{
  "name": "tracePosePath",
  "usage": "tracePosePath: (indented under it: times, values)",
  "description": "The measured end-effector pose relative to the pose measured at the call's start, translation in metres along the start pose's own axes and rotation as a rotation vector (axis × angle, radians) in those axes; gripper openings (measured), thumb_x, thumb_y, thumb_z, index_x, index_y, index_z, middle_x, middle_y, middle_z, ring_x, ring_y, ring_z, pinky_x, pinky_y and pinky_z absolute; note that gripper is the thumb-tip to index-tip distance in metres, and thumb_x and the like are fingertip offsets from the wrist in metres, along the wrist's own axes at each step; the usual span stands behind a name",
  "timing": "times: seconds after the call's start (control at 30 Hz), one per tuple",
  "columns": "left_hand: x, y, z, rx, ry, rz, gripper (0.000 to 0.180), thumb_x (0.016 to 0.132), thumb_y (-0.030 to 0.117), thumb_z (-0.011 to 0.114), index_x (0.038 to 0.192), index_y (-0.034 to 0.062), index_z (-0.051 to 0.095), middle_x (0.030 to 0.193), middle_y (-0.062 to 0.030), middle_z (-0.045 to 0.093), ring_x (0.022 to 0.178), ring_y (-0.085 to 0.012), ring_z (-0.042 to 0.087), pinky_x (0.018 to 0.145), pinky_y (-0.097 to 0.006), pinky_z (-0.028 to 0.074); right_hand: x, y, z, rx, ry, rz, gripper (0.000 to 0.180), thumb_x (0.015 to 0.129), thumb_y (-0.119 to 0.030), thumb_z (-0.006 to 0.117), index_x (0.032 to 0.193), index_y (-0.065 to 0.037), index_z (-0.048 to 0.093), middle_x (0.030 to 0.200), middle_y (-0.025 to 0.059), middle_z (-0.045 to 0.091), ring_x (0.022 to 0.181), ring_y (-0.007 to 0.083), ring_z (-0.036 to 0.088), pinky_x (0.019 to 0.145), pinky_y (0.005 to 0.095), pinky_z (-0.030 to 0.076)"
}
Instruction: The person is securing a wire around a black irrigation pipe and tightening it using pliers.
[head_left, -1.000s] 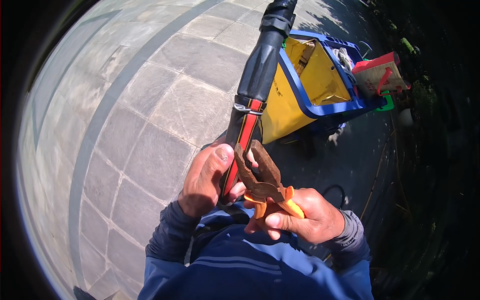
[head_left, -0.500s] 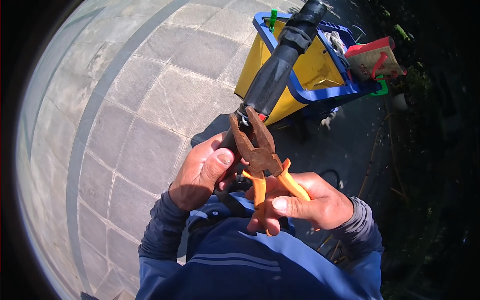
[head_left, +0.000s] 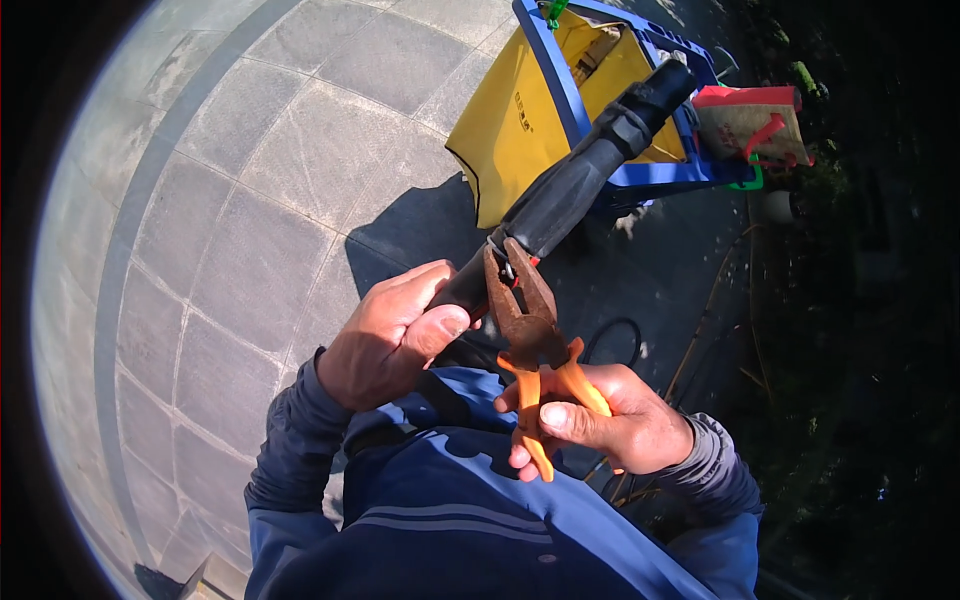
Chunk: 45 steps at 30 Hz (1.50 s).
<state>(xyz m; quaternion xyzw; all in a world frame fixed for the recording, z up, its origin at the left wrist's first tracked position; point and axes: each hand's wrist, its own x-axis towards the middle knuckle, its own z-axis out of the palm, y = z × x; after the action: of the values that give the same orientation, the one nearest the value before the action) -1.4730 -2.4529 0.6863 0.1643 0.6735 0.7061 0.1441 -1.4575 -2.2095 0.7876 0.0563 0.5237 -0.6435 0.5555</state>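
Note:
My left hand (head_left: 392, 335) is closed around a black hose (head_left: 466, 287). A black nozzle-like fitting (head_left: 568, 196) with a ribbed nut extends from it, tilted up to the right. In my right hand (head_left: 622, 425) are rusty combination pliers (head_left: 527, 328) with orange handles. Their jaws are parted and point up at the joint between the hose and the fitting. A bit of metal wire (head_left: 511, 273) and something red show between or behind the jaws. Whether the jaws touch the wire, I cannot tell.
Ahead stands a cart with a yellow bag (head_left: 490, 130) and a blue frame (head_left: 556, 75). A beige and red bag (head_left: 752, 128) hangs at its right. A dark looped hose (head_left: 612, 325) and yellowish hoses (head_left: 700, 335) lie on the ground by dark plants. Grey paving (head_left: 250, 250) spreads left.
The fitting has swung to the right and lower in view, and the pliers have shifted slightly right and down with it. The cart's yellow side shows more. Both hands keep their hold.

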Motion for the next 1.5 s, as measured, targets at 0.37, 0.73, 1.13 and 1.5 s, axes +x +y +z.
tracePosePath:
  times: [0.37,0.73,1.13,1.5]
  values:
    - [-0.007,-0.011,-0.015,-0.096,-0.057,-0.100,0.034,0.097,0.026,0.046,0.091,-0.0054,0.057,0.078,-0.0133,0.051,0.066,-0.0230,0.053,0.061,-0.036,0.043,0.018,0.014,-0.006,-0.080,-0.037,-0.037,0.041,0.105,-0.024,0.051,0.134,0.006,0.050,0.098,0.0108,0.066,0.089,0.0147,0.065,0.077,0.0283,0.053]
    - [-0.009,-0.012,-0.016,-0.127,-0.091,-0.150,0.039,0.096,0.032,0.043,0.089,-0.0035,0.059,0.076,-0.0088,0.050,0.061,-0.0157,0.047,0.058,-0.030,0.041,0.025,0.024,-0.004,-0.156,-0.023,-0.170,0.036,0.106,-0.023,0.051,0.132,0.002,0.052,0.092,0.0060,0.063,0.083,0.0093,0.061,0.070,0.0245,0.051]
    - [-0.011,-0.025,-0.026,-0.111,-0.152,-0.208,0.042,0.096,0.038,0.047,0.098,-0.0020,0.061,0.080,-0.0080,0.051,0.069,-0.0146,0.049,0.063,-0.029,0.042,0.045,0.048,0.004,-0.081,-0.031,-0.135,0.030,0.100,-0.023,0.063,0.117,0.000,0.054,0.098,0.0101,0.065,0.083,0.0149,0.064,0.073,0.0269,0.051]
    - [-0.056,-0.043,0.013,0.006,0.354,-0.100,0.056,0.088,0.047,0.071,0.114,-0.0024,0.060,0.106,-0.0144,0.063,0.099,-0.0249,0.063,0.089,-0.036,0.049,0.084,0.057,-0.001,0.134,0.018,-0.027,0.024,0.098,-0.017,0.065,0.110,-0.001,0.050,0.083,0.0069,0.058,0.071,0.0136,0.058,0.063,0.0277,0.051]
